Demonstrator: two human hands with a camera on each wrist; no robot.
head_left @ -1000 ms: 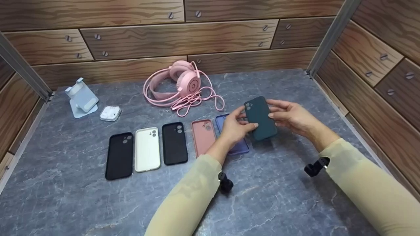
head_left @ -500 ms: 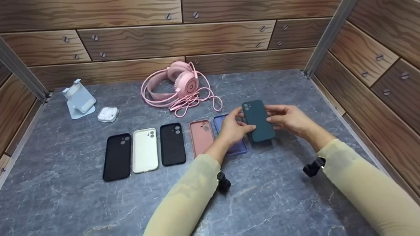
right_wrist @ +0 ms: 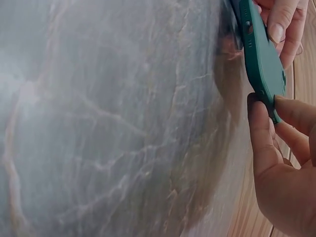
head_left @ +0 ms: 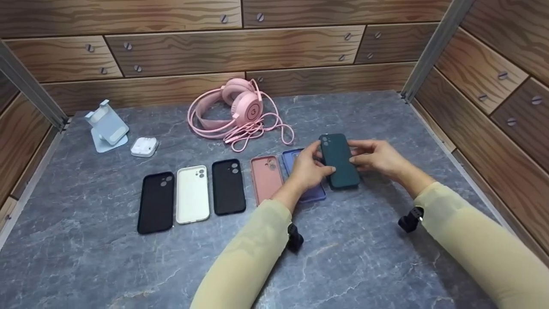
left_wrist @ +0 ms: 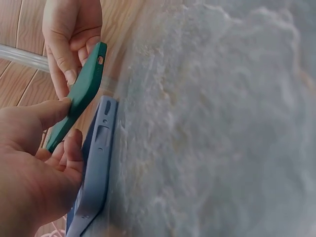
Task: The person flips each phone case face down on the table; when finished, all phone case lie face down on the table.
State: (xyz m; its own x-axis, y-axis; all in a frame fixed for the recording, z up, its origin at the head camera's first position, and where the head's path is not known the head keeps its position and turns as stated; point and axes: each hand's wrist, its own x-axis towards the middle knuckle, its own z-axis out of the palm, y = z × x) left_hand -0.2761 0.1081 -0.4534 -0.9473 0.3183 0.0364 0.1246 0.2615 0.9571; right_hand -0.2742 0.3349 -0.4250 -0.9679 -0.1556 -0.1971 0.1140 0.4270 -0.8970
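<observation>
A dark green phone case (head_left: 341, 161) is held between both hands, its back and camera cutouts facing up in the head view. My left hand (head_left: 306, 169) pinches its left edge, thumb on top and fingers below. On the opposite edge my right hand (head_left: 379, 159) pinches it the same way. The green case is tilted just above the table in the left wrist view. Beside it, partly covered by my left hand, lies a blue phone case (head_left: 315, 193). Left of that rests a pink phone case (head_left: 266, 178), its lower part hidden by the left wrist.
Farther left in the row lie a black case (head_left: 228, 189), a white case (head_left: 193, 197) and another black case (head_left: 156, 204). Pink headphones (head_left: 248, 107) with a coiled cable, boxed white earphones (head_left: 144, 147) and a light blue stand (head_left: 108, 126) sit behind. Wood-patterned walls enclose the table.
The green phone case has come down slightly toward the table and lies flatter, with both hands keeping their pinch. The other cases have stayed in place.
</observation>
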